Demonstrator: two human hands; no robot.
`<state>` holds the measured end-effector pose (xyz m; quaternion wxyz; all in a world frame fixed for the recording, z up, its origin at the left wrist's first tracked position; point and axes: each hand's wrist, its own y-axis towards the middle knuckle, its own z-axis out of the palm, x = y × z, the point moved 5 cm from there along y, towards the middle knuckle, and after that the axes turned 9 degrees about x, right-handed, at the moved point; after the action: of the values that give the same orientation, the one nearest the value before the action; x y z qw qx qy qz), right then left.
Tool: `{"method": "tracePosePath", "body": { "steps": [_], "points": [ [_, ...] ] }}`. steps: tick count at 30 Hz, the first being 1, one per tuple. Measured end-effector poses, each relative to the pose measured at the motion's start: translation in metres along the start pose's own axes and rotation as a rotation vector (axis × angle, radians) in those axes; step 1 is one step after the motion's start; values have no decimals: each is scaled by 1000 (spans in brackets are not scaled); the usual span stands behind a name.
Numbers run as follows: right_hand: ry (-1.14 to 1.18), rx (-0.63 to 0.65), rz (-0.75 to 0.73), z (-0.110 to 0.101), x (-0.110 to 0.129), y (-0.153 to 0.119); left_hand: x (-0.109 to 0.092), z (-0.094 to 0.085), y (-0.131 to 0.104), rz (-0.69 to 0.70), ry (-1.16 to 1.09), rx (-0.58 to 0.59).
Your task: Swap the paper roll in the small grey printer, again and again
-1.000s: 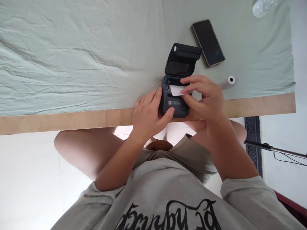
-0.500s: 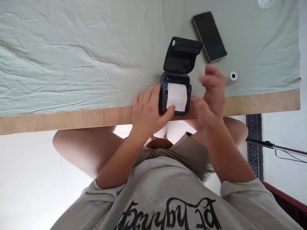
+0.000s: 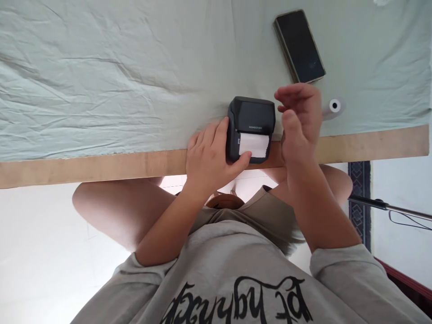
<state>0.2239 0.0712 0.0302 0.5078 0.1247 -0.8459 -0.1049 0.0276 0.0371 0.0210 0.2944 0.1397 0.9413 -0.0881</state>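
A small black thermal printer sits at the table's front edge with its lid down. From its front a strip of white paper lies over the casing. My left hand grips the printer's left side, the thumb resting on the paper's lower edge. Just right of the printer hovers my right hand, empty, its fingers curved and apart from the thumb. Beyond that hand stands a small white paper roll with a dark core.
A dark smartphone in a case lies behind my right hand. Wrinkled pale green cloth covers the table up to its bare wooden edge. At the right, a thin black pole crosses near a patterned mat.
The printer's lid, raised before, has swung down and now covers the roll compartment. My right hand has moved up slightly. The left hand stays on the printer.
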Motion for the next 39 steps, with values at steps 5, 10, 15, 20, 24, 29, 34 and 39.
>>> {"method": "tracePosePath", "body": {
  "steps": [5,10,15,20,24,29,34,39],
  "points": [
    [43,166,50,10,-10,4,-1,-1,-1,42,15,-41],
    [164,298,133,10,-13,8,-5,-3,-3,98,42,-50],
    [116,413,149,7,-5,11,-4,-3,-1,86,7,-67],
    [-15,353,93,11,-6,3,-5,-1,0,64,12,-46],
    [10,140,28,10,-11,-8,-4,0,-1,36,22,-19],
    [4,92,24,10,-15,-12,-3,3,-2,45,89,59],
    [-57,112,54,10,-14,-12,2,7,-1,49,167,98],
    [-160,152,129,11,-10,-13,6,8,-1,66,169,55]
  ]
}}
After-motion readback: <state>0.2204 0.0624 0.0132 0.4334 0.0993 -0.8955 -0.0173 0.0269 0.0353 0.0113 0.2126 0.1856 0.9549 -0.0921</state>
